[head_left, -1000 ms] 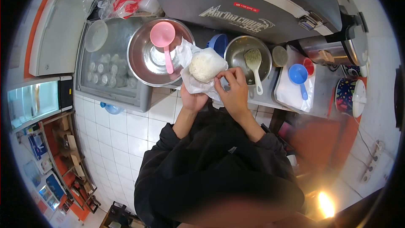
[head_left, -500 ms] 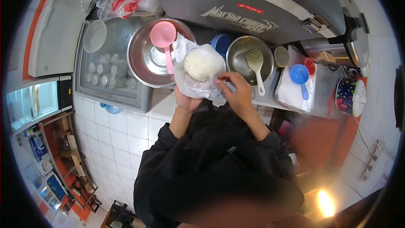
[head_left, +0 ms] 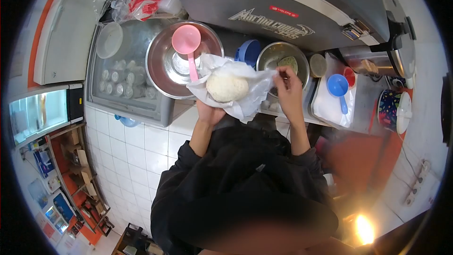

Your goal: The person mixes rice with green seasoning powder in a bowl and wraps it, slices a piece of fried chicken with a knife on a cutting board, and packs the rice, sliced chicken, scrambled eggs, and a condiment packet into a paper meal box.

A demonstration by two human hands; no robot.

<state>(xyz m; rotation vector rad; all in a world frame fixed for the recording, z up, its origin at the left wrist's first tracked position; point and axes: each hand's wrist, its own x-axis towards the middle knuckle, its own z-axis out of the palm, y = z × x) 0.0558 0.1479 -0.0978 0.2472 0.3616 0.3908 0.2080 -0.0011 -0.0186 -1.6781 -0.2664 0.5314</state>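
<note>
Looking soft, the lump (head_left: 227,87) seems best cupped underneath, left hand (head_left: 210,113) there with fingers hidden, right hand (head_left: 290,89) pinching the flimsy wrap (head_left: 258,85) at its edge.

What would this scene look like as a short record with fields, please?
Left hand: supporting the white wrapper from below
Right hand: pinching the wrapper's edge
Wrapper contents: rounded pale mound, top exposed
Steel basin: beyond the left hand, pink scoop over it
Far right: blue scoop on a white sheet
</note>
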